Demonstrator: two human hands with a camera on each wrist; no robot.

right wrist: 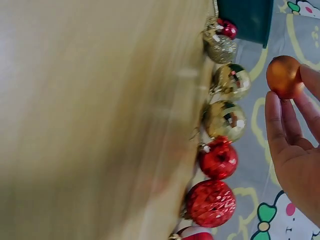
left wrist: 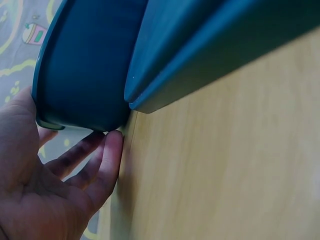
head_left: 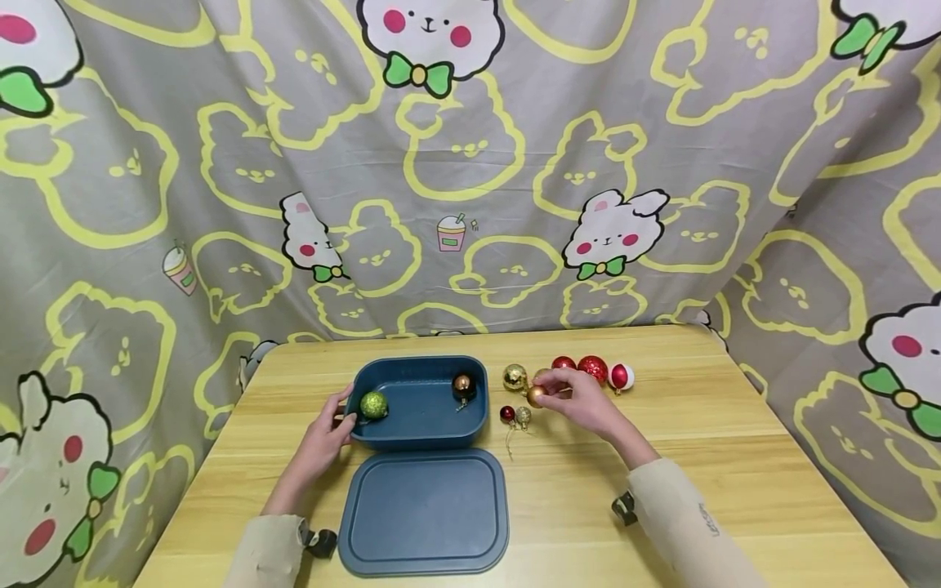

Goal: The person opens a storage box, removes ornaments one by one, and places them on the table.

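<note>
My right hand point(head_left: 577, 400) pinches a matte gold-orange bauble point(right wrist: 284, 76) between thumb and fingertips, lifted off the table among the other ornaments. At the left end of a dark blue box point(head_left: 415, 443), my left hand point(head_left: 328, 430) holds the wall, thumb at the rim and fingers along the outside; the left wrist view shows those fingers point(left wrist: 107, 165) against its lower side. Inside the box lie a glittery green bauble point(head_left: 373, 405) at the left and a shiny brown bauble point(head_left: 464, 386) at the right.
A flat blue lid point(head_left: 424, 513) lies in front of the box. Right of the box are a shiny gold bauble point(head_left: 515, 377), a small dark red bauble point(head_left: 507, 414), a small glittery one point(head_left: 523, 417), red baubles point(head_left: 592, 370) and a red-and-white bauble point(head_left: 622, 377). A patterned curtain point(head_left: 470, 163) hangs behind.
</note>
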